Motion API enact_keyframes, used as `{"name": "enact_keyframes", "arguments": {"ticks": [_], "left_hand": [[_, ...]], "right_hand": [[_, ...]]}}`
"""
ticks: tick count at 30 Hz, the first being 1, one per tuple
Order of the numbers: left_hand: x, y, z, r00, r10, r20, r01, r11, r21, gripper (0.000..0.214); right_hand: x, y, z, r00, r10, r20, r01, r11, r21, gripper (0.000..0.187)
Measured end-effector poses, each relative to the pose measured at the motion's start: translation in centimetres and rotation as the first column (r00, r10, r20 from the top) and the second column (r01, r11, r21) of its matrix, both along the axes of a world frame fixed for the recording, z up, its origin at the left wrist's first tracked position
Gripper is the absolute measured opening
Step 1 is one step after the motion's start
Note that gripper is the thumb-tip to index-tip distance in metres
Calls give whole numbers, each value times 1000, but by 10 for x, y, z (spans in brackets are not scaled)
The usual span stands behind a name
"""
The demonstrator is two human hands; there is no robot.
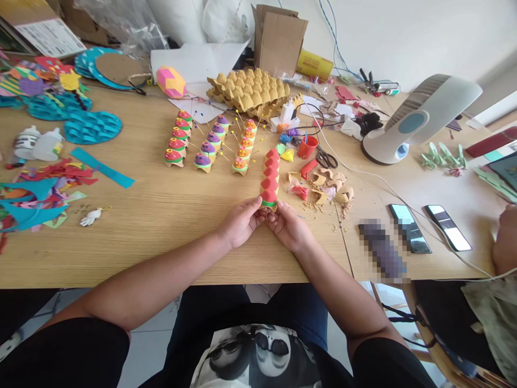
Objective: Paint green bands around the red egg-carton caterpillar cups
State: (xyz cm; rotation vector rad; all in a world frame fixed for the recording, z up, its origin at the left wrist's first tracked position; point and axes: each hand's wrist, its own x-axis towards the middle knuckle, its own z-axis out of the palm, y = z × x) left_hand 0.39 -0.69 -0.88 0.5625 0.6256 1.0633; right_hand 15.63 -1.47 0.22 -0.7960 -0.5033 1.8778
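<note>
A long tabletop of light, pale-grained wood [161, 226] is stretching across the room, its front edge running above a pale grey tiled floor [153, 355]. A plain white wall [412, 32] is rising behind it, with thin blue cables [334, 37] hanging down against it. Soft, even daylight is falling over everything, and a curved wooden chair frame [440, 357] is standing at the near right corner.
</note>
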Motion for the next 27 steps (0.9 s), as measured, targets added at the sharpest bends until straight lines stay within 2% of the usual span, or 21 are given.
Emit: {"name": "enact_keyframes", "arguments": {"ticks": [3,9,16,22,27], "left_hand": [[-1,0,0,1000,9,-17,-9,1000,13,32],[-1,1,-2,999,41,-11,-42,999,-34,32],[-3,1,2,997,-71,9,70,996,60,32],[-2,0,-2,1000,14,0,-14,1000,-22,24],[-1,-1,-1,999,49,-10,-49,999,8,23]], "right_hand": [[-1,-2,0,999,-21,39,19,999,48,26],[-2,-2,0,997,-54,49,52,998,30,29],[-1,-1,-1,998,-57,41,54,996,65,30],[-3,-1,-6,986,-108,125,97,991,88,35],[-5,-1,-5,978,-130,162,115,988,101,36]]}}
